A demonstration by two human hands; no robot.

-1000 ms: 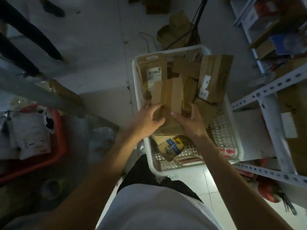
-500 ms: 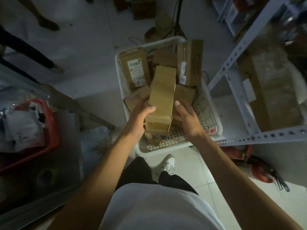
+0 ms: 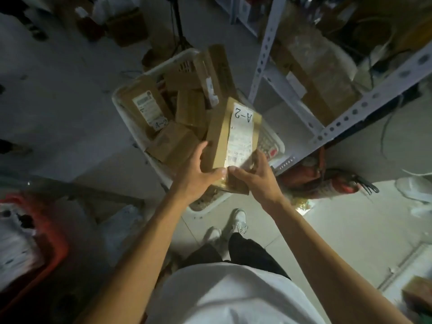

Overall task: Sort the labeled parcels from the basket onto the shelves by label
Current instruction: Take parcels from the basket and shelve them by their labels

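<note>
Holding one cardboard parcel (image 3: 230, 134) above the near end of the white basket (image 3: 149, 73), we grip its near short end from both sides: left hand (image 3: 198, 174) curled round the left edge with thumb across the face, right hand (image 3: 257, 176) pinching the right near corner. Long axis runs away from us, tilted slightly right; its label (image 3: 242, 134) faces up and reads A-2. Item sits directly ahead of the hands, both about equally near. Shelf rack (image 3: 346, 118) stands to the right and beyond, its perforated upright (image 3: 263, 52) just past the parcel's far right corner; we judge this upright the chief obstacle to a rightward carry. Remaining parcels (image 3: 177, 141) lie in the basket below, one labelled parcel (image 3: 146, 106) at its far left. Red crate (image 3: 46, 242) on the floor, left.
</note>
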